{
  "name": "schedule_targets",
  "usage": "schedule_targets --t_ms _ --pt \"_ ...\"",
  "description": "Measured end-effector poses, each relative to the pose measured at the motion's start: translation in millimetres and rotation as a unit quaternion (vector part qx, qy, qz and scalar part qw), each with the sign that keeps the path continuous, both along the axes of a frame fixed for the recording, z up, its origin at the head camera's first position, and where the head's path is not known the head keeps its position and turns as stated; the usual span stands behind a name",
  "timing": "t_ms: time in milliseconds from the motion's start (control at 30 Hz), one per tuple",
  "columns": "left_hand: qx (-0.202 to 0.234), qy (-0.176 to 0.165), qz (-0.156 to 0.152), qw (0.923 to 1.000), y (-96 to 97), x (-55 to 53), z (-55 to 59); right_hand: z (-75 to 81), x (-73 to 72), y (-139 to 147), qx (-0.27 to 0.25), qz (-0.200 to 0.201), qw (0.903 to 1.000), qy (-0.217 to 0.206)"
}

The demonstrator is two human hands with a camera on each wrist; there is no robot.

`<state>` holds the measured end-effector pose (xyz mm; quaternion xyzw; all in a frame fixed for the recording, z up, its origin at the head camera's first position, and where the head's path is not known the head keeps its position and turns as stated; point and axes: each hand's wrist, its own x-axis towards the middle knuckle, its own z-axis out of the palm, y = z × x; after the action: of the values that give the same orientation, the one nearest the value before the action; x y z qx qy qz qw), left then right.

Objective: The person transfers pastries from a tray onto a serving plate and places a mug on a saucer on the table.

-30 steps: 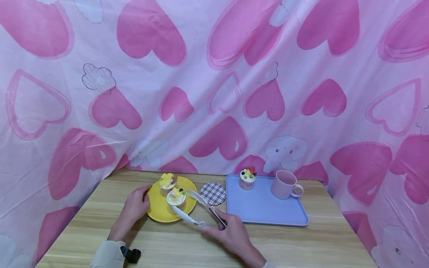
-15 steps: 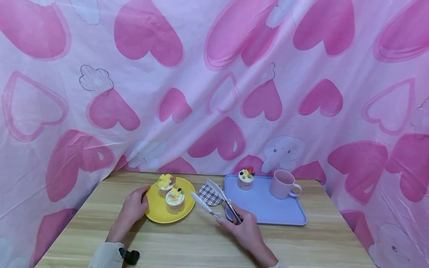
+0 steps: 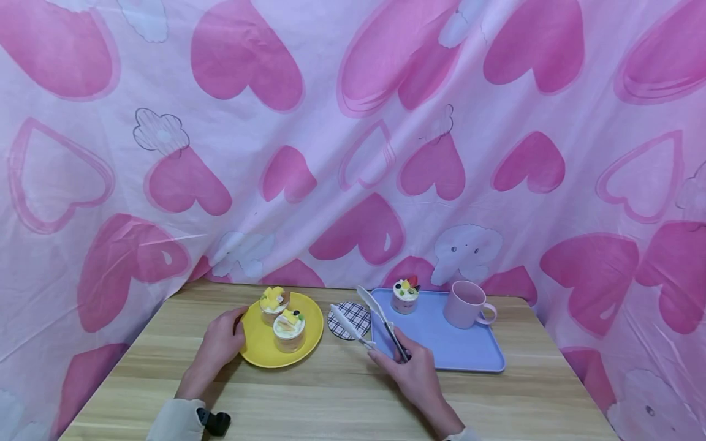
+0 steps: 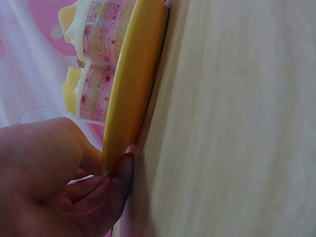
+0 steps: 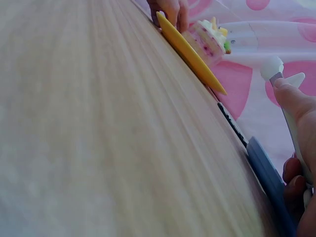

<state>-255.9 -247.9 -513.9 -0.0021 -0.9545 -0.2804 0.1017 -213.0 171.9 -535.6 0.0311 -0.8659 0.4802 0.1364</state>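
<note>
Plate point(image 3: 313, 318): yellow. Tongs point(image 3: 377, 309): white tips, dark-and-silver handle. Plate's dessert cups point(image 4: 107, 29): pink-and-tan layers, white cream, yellow chunks. Tray point(image 3: 458, 350): light blue. Tray's dessert cup point(image 3: 405, 298): white, yellow, red topping. Mug point(image 3: 463, 306): pink. Coaster point(image 3: 357, 313): white, dark plaid. Table point(image 3: 287, 404): tan woodgrain. Backdrop point(image 3: 336, 141): pale pink, deeper-pink hearts.

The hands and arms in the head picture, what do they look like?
The left hand and right hand are bare, with no gloves. The left sleeve is pale cream, and a small black gadget sits at its cuff. Only a pale edge of the right sleeve shows, so the rest can't be seen.
</note>
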Motion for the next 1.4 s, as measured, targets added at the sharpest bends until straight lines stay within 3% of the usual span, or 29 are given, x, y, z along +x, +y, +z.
schedule_targets --t_ms 167,433,667,900,1167,1400 --pt "-0.001 0.004 0.000 1.0000 0.5 -0.3 -0.1 -0.8 -2.7 5.2 0.003 -0.019 0.9998 0.010" --pt "0.000 0.004 0.001 1.0000 0.6 0.1 0.7 -3.6 -5.7 9.5 0.023 -0.021 0.9973 0.067" --pt "0.006 -0.020 0.006 0.9998 1.5 0.4 1.4 -2.4 -9.6 17.5 0.004 -0.040 0.9939 0.103" --pt "0.006 -0.027 0.008 0.9996 0.6 0.1 0.4 -1.8 -17.2 31.7 0.011 -0.085 0.9929 0.083" --pt "0.008 -0.029 0.007 0.9995 1.0 0.2 0.4 -2.7 -25.1 48.1 0.025 -0.120 0.9865 0.109" --pt "0.007 -0.023 0.004 0.9997 1.4 0.7 2.0 -1.3 -28.0 57.6 0.021 -0.138 0.9852 0.099"
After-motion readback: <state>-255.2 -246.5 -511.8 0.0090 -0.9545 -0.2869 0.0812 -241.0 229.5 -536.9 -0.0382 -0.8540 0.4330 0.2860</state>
